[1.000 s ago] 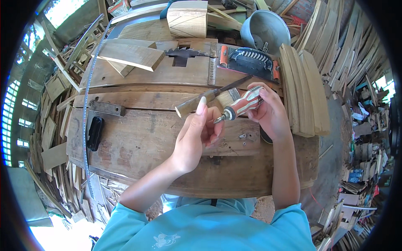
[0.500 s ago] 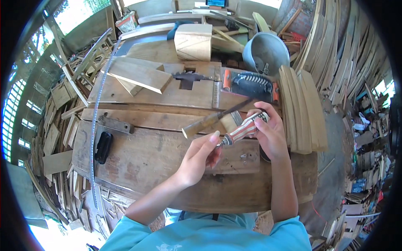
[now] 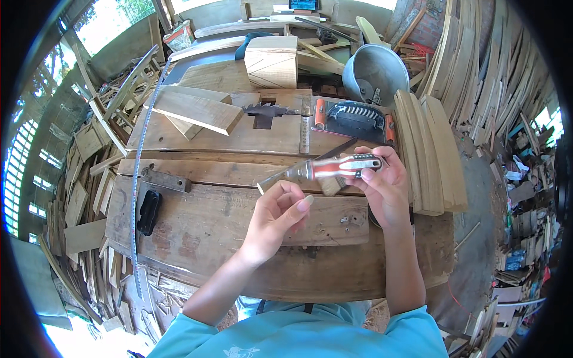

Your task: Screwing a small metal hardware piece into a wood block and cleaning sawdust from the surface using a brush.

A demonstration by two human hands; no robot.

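Observation:
In my right hand (image 3: 385,191) is a screwdriver (image 3: 346,166) with a red, white and black handle, held by the butt end so that it points left over the bench. My left hand (image 3: 274,221) is just below its front end, apart from it, fingers loosely curled and thumb stretched out; I see nothing in it. Behind the screwdriver lies a long tool with a wooden handle and dark blade (image 3: 341,148), partly covered. A flat brush (image 3: 332,186) shows beneath. The screwdriver's tip is blurred against the wooden handle.
The wooden bench (image 3: 197,232) carries a black case (image 3: 149,213), a hand sander (image 3: 356,122) with orange clamps, crossed boards (image 3: 197,109) and a wood block (image 3: 271,62). A measuring strip (image 3: 138,161) runs along the left. A grey bucket (image 3: 377,74) and stacked planks (image 3: 427,155) stand right.
My left hand has come off the screwdriver's front end and moved slightly left and down. The screwdriver has turned closer to level in my right hand.

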